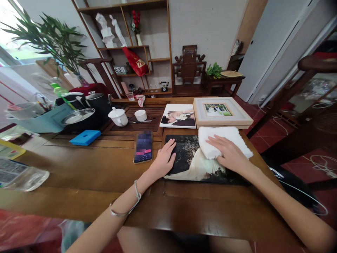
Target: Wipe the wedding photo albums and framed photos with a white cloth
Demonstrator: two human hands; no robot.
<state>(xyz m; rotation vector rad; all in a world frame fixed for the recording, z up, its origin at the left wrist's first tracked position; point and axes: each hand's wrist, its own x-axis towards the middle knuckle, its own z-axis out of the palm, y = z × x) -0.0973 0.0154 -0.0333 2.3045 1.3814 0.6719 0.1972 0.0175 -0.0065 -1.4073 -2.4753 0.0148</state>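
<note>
A dark photo panel (184,154) with a pale flowing dress on it lies flat on the wooden table. My left hand (165,158) rests on its left edge, fingers stretched out and holding nothing. On the panel's upper right lies a folded white towel (231,137). My right hand (228,151) presses flat on the towel from above, with the fingers extended. The towel hides the panel's upper right part. Left of my left hand lies a phone (143,147) with its screen lit.
Behind the panel lie a photo canvas (179,121) and a framed picture (223,121). A white lidded cup (118,116), a small white bowl (140,115), a blue block (85,137) and a black pot (79,119) stand to the left. A clear bottle (23,175) lies at far left.
</note>
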